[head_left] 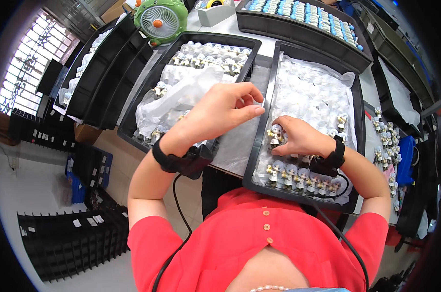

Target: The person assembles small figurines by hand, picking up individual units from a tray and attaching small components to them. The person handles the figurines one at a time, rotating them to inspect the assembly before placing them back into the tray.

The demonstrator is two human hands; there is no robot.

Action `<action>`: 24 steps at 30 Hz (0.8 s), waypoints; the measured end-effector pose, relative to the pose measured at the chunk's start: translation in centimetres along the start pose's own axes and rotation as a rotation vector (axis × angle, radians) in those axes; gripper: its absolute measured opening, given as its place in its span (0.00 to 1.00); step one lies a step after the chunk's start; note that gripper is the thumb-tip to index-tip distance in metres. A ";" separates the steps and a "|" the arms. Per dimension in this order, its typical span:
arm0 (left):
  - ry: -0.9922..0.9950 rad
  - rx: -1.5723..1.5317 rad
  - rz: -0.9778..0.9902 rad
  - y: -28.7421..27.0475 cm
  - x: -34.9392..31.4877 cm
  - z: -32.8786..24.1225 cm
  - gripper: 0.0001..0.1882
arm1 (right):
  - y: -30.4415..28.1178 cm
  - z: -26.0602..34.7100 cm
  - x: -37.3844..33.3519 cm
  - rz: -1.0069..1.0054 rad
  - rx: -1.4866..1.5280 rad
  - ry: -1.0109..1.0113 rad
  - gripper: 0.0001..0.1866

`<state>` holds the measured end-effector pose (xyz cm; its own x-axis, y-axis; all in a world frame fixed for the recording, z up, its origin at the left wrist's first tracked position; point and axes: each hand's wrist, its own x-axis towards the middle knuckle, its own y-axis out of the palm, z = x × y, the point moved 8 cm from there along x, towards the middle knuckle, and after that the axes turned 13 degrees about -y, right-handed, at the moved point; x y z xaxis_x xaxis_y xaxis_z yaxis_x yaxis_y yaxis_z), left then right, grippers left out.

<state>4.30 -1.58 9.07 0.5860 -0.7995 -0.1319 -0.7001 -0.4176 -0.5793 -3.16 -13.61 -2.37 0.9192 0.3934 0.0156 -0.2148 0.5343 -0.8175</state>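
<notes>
My right hand (301, 137) is over the right black tray (361, 131), its thumb and index finger closed around a small figurine (276, 131) with pale blue hair. Below it, a row of similar figurines (302, 179) stands along the tray's near side. White translucent sheeting (313, 85) covers the far part of this tray. Raised between the two trays is my left hand (225, 108), fingers curled, with a gap between thumb and index finger and nothing visible in it. Beneath my left wrist, the left black tray (125, 124) holds figurines (211, 57) partly covered by crumpled sheeting (157, 109).
A green fan (160, 22) stands behind the left tray. At the back, another black tray (298, 35) holds rows of blue-and-white pieces. Loose figurines (387, 138) and a blue bin (406, 159) are at the right. Stacked black trays (116, 73) rise at the left.
</notes>
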 end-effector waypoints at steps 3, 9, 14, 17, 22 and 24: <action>0.063 -0.036 -0.048 1.3 1.5 0.5 0.11 | -2.5 1.2 -0.6 -0.120 0.102 -0.046 0.37; -0.070 -0.074 0.154 4.7 3.5 1.9 0.24 | -6.4 2.2 -1.6 -0.440 0.163 -0.145 0.37; -0.124 -0.293 0.258 6.0 4.2 2.3 0.30 | -6.9 2.1 -1.7 -0.506 0.062 -0.211 0.37; -0.131 -0.365 0.225 6.4 5.0 2.6 0.30 | -6.8 1.4 -1.6 -0.532 0.064 -0.194 0.37; -0.147 -0.505 0.237 7.5 5.8 4.8 0.27 | -6.3 0.7 -1.6 -0.518 0.086 -0.179 0.38; -0.138 -0.603 0.258 7.9 5.8 4.7 0.26 | -6.0 0.1 -1.6 -0.503 0.136 -0.157 0.38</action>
<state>4.10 -7.43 -0.03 0.3881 -0.8602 -0.3309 -0.9067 -0.4207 0.0302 -3.42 -17.34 2.58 0.8615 0.1655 0.4800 0.1888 0.7732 -0.6054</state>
